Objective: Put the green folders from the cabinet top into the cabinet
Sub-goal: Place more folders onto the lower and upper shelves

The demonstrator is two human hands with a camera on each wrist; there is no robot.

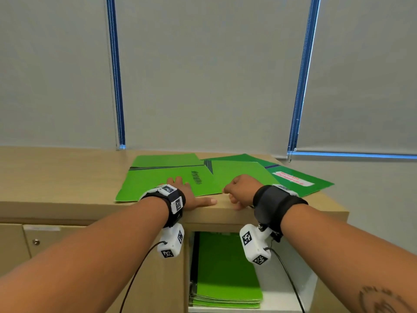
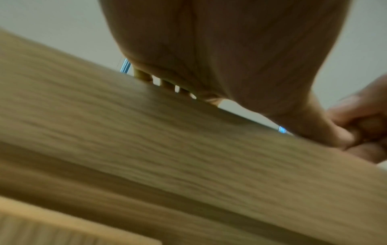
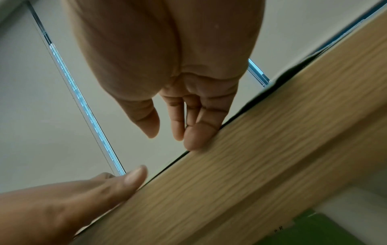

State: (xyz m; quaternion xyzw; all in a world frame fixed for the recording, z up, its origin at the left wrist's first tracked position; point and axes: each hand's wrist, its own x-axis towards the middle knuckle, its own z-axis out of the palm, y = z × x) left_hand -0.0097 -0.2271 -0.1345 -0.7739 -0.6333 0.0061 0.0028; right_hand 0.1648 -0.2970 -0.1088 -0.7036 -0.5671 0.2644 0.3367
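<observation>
- The wooden cabinet (image 1: pixel 67 177) ran under both hands, its top edge just below the wrists; its open compartment (image 1: pixel 291 290) sat directly beneath the right hand.
- Several green folders (image 1: pixel 162 179) lay spread and overlapping on the cabinet top, just beyond both hands; the darkest one (image 1: pixel 316 184), with a white label in red writing, lay past the right wrist.
- A stack of green folders (image 1: pixel 225 279) lay flat inside the compartment, below and between the hands.
- The left hand (image 1: pixel 191 195) lay flat, fingers straight on the nearest folder, thumb stretched along the cabinet edge toward the right hand.
- The right hand (image 1: pixel 241 190) hovered at the folder's near corner, fingers loosely curled, a fingertip (image 3: pixel 194 137) touching the cabinet edge; it gripped nothing.
</observation>
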